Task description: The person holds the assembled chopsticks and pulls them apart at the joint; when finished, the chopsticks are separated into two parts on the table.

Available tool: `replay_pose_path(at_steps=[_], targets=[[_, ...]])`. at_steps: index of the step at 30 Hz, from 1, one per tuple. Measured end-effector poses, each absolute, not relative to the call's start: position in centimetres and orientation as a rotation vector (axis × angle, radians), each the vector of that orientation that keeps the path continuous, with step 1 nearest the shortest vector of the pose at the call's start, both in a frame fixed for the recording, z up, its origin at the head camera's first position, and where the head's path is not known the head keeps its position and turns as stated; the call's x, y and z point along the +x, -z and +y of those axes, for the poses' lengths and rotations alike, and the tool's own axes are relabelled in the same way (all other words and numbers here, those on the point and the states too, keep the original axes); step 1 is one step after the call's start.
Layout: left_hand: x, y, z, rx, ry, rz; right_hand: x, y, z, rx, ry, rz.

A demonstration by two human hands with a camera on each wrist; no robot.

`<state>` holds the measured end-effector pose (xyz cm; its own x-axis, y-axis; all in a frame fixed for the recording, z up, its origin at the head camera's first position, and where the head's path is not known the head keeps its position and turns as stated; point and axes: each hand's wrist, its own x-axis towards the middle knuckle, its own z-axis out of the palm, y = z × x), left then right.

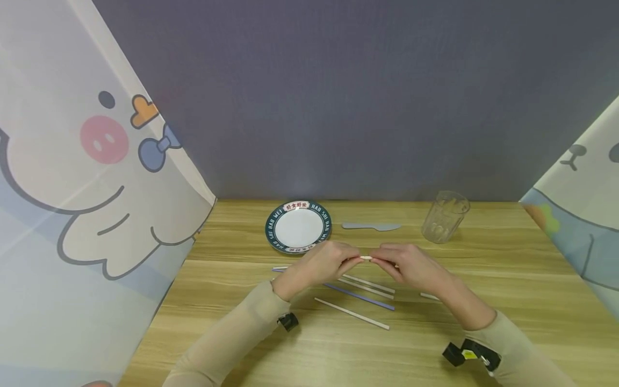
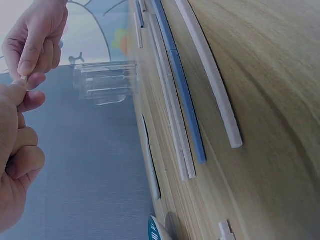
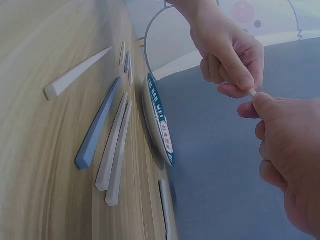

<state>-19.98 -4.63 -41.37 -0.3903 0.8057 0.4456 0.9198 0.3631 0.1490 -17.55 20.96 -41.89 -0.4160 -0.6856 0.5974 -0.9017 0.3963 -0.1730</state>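
Observation:
In the head view my left hand [image 1: 331, 260] and right hand [image 1: 411, 263] meet above the table, fingertips almost touching. Between them is a small, thin white piece [image 1: 366, 257], pinched by thumb and fingers from both sides. Most of it is hidden by the fingers, so its kind cannot be told. Below the hands lie a white chopstick [image 1: 352, 313], a blue chopstick [image 1: 360, 295] and a close pair of white chopsticks [image 3: 114, 150]. My left forearm covers part of these in the head view.
A plate [image 1: 271, 231] with a dark green lettered rim stands behind my left hand. Right of it lies a grey table knife [image 1: 369, 226], then a clear ribbed glass [image 1: 442, 217]. A white stick end [image 1: 429, 296] shows beside my right forearm. A grey panel rises behind the table.

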Motion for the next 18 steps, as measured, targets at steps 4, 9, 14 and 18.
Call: replay_pose_path(at_steps=[4,9,14,18], targets=[[-20.04,41.44,-4.58,-1.531,0.541,-2.334,-17.49,41.90,21.01,1.358,-0.671,-2.229],[-20.08,41.44,-4.54,-1.527,0.536,-2.333,-17.50,41.89,21.04,1.349,-0.673,-2.222],[-20.04,41.42,-4.44,-1.527,0.537,-2.324,-17.52,41.82,21.14,1.359,-0.682,-2.209],[-19.98,41.47,-4.37,-1.524,0.532,-2.314,-17.51,41.84,21.20,1.367,-0.688,-2.214]])
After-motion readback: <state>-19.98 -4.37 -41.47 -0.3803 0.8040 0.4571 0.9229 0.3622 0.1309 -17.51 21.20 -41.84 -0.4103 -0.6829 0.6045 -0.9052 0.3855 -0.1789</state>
